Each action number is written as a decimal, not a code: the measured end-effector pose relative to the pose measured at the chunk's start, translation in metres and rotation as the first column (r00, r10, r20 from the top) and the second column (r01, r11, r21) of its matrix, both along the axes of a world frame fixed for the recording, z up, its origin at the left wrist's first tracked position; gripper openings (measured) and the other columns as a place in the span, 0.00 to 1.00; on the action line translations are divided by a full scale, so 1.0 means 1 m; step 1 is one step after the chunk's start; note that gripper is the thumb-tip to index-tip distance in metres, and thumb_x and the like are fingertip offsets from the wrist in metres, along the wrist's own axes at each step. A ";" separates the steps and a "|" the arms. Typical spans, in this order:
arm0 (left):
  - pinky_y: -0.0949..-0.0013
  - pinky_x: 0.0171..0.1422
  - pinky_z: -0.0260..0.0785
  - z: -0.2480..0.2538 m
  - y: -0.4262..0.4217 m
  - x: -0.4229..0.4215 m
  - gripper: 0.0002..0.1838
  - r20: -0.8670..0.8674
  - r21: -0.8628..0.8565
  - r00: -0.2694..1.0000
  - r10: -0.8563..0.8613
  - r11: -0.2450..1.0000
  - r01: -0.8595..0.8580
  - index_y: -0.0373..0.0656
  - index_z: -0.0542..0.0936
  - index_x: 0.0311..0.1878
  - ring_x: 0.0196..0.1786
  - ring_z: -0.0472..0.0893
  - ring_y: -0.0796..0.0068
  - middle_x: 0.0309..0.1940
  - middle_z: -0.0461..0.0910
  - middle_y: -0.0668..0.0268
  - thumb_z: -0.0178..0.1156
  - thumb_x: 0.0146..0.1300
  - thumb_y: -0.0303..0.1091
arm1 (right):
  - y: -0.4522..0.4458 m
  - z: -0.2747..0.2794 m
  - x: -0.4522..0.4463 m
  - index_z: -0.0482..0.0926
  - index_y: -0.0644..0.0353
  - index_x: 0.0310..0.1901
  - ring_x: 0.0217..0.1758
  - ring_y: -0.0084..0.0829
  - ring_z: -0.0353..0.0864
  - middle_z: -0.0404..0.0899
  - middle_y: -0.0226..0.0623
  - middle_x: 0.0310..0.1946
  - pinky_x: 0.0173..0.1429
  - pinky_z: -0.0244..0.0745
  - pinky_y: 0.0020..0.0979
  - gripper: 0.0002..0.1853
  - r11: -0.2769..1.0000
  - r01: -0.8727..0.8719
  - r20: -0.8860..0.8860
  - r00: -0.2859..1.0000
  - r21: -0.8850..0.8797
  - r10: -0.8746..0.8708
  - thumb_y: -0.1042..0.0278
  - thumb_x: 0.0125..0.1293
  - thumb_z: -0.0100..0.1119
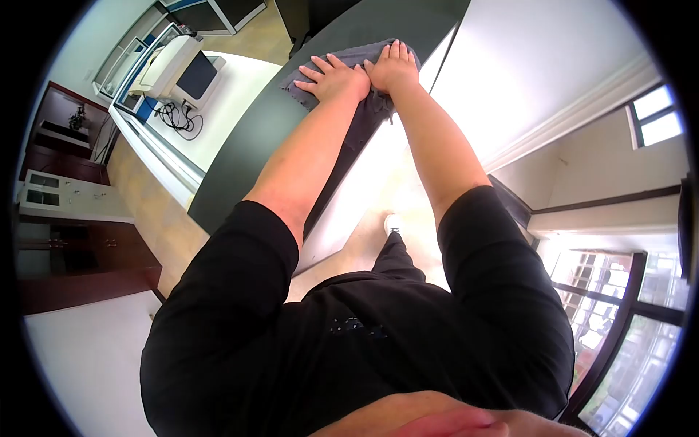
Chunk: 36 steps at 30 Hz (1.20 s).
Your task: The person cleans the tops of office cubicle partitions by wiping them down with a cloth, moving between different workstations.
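Observation:
A dark grey cloth (362, 54) lies spread on the dark top of a curved counter (244, 156), and one edge of it hangs over the near side. My left hand (333, 80) rests flat on the cloth with its fingers spread wide. Close beside it, my right hand (394, 68) presses flat on the cloth too, fingers stretched out. The thumbs almost meet. Both arms reach straight out, and part of the cloth is hidden beneath the palms.
Left of the counter, a beige office machine (175, 69) with black cables (178, 120) stands on a white desk (222, 109). Dark wooden cabinets (87, 251) line the far left. A white wall (524, 65) rises at the right, and a barred glass door (619, 313) is at lower right.

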<state>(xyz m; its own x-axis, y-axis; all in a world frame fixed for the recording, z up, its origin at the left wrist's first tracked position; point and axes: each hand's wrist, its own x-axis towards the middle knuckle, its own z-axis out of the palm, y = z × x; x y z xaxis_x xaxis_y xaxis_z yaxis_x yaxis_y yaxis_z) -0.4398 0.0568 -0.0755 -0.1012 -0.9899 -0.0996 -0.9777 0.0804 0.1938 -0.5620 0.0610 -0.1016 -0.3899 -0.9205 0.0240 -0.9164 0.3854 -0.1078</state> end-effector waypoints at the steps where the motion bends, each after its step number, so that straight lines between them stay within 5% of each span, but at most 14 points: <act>1: 0.29 0.88 0.29 0.000 -0.015 -0.014 0.43 0.021 0.004 0.999 0.036 0.999 -0.036 0.48 0.45 0.90 0.90 0.36 0.37 0.91 0.37 0.55 0.38 0.82 0.60 | -0.015 0.002 -0.012 0.48 0.63 0.87 0.93 0.42 0.35 0.39 0.46 0.90 0.92 0.32 0.41 0.45 1.000 -0.007 0.010 1.000 0.000 0.007 0.34 0.82 0.33; 15: 0.31 0.89 0.32 -0.015 -0.191 -0.125 0.43 0.016 -0.051 0.995 0.101 0.994 -0.100 0.46 0.48 0.89 0.90 0.43 0.44 0.91 0.43 0.59 0.38 0.80 0.60 | -0.210 -0.001 -0.133 0.46 0.61 0.87 0.93 0.41 0.34 0.36 0.43 0.91 0.93 0.34 0.41 0.47 0.974 -0.226 -0.009 0.974 0.028 0.226 0.32 0.81 0.34; 20: 0.35 0.90 0.34 -0.019 -0.219 -0.137 0.43 -0.054 -0.080 0.994 0.096 0.992 -0.100 0.45 0.48 0.89 0.90 0.45 0.46 0.90 0.46 0.58 0.39 0.80 0.59 | -0.260 -0.022 -0.153 0.50 0.63 0.86 0.93 0.43 0.41 0.44 0.49 0.89 0.92 0.40 0.44 0.48 0.955 -0.294 -0.122 0.950 -0.029 0.288 0.30 0.81 0.35; 24: 0.37 0.90 0.35 -0.027 -0.221 -0.137 0.42 -0.059 -0.097 0.996 0.072 0.992 -0.078 0.46 0.49 0.89 0.90 0.46 0.47 0.90 0.47 0.61 0.39 0.80 0.59 | -0.241 0.007 -0.144 0.52 0.66 0.85 0.92 0.48 0.40 0.45 0.50 0.89 0.92 0.35 0.43 0.43 0.955 -0.295 -0.082 0.952 0.035 0.297 0.37 0.83 0.34; 28: 0.35 0.90 0.33 -0.026 -0.198 -0.131 0.42 -0.005 -0.134 0.999 0.035 0.990 -0.036 0.49 0.49 0.89 0.91 0.43 0.48 0.91 0.44 0.64 0.39 0.79 0.60 | -0.217 -0.014 -0.150 0.54 0.64 0.85 0.92 0.44 0.45 0.46 0.50 0.89 0.91 0.45 0.44 0.47 0.966 -0.256 -0.092 0.964 -0.039 0.251 0.31 0.80 0.37; 31: 0.31 0.89 0.32 -0.026 -0.173 -0.127 0.42 0.041 -0.140 0.999 0.025 0.990 -0.019 0.53 0.50 0.90 0.91 0.42 0.50 0.91 0.43 0.66 0.38 0.79 0.62 | -0.181 -0.009 -0.145 0.49 0.61 0.87 0.93 0.40 0.37 0.39 0.44 0.90 0.92 0.36 0.39 0.47 0.977 -0.213 -0.050 0.976 0.006 0.213 0.31 0.81 0.35; 36: 0.32 0.90 0.32 -0.021 -0.109 -0.112 0.41 0.050 -0.098 0.998 -0.030 0.995 0.034 0.53 0.50 0.90 0.91 0.41 0.51 0.91 0.42 0.68 0.38 0.80 0.61 | -0.114 -0.004 -0.132 0.51 0.61 0.86 0.93 0.40 0.39 0.41 0.44 0.90 0.92 0.38 0.39 0.46 0.988 -0.151 -0.047 0.987 0.010 0.151 0.32 0.81 0.36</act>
